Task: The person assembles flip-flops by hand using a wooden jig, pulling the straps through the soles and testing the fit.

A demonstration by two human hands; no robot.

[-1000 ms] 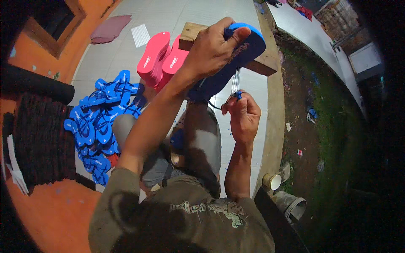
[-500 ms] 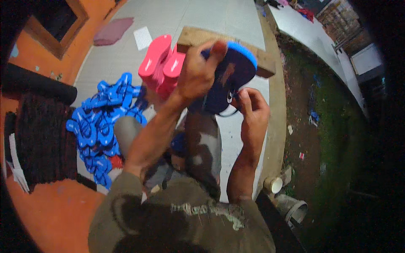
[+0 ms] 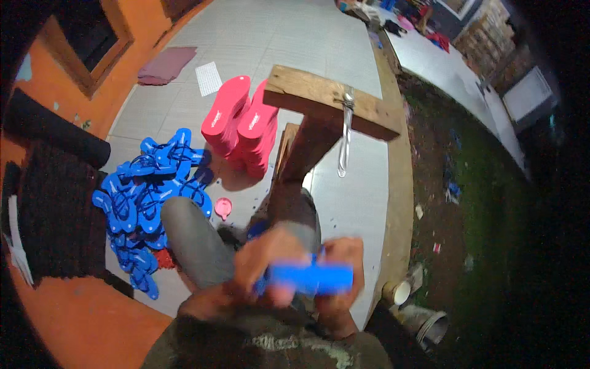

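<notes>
- Nearest, at 6 o'clock: both hands drawn in close to chest, heavily motion-blurred.
- Left hand (image 3: 267, 261) wrapped over left part of a blue sandal sole (image 3: 310, 278); fingers curled on it, grip detail blurred.
- Right hand (image 3: 344, 264) closed on right end of same sole; fingers over its top edge.
- Blue sandal sole held roughly level between the 2 hands, long axis running 9 to 3 o'clock, above lap.
- Grey-trousered knee (image 3: 190, 237) just beyond hands toward 10 o'clock.
- Small pink round lid (image 3: 223, 208) on tile floor (image 3: 276, 43), just beside knee, at 11 o'clock from hands.
- Pile of blue sandal straps (image 3: 147, 197) on floor at 9 to 10 o'clock, touching one another, loosely heaped.
- Dark ribbed mat (image 3: 52, 215) further out at 9 o'clock, beside strap pile.
- Wooden T-shaped stand (image 3: 332, 104) rising at 12 o'clock from between knees; crossbeam on top of an upright post.
- Metal tool (image 3: 345, 138) hanging from crossbeam front face, pointing down.
- 2 stacks of pink sandal soles (image 3: 239, 123) standing on floor at 11 o'clock, just left of stand.
- White cup (image 3: 399, 292) at 3 o'clock, near floor edge, beside a grey bucket (image 3: 427, 323).
- Farthest, at 11 o'clock: white sheet (image 3: 209, 78) and maroon cloth (image 3: 165, 64) flat on tiles.
</notes>
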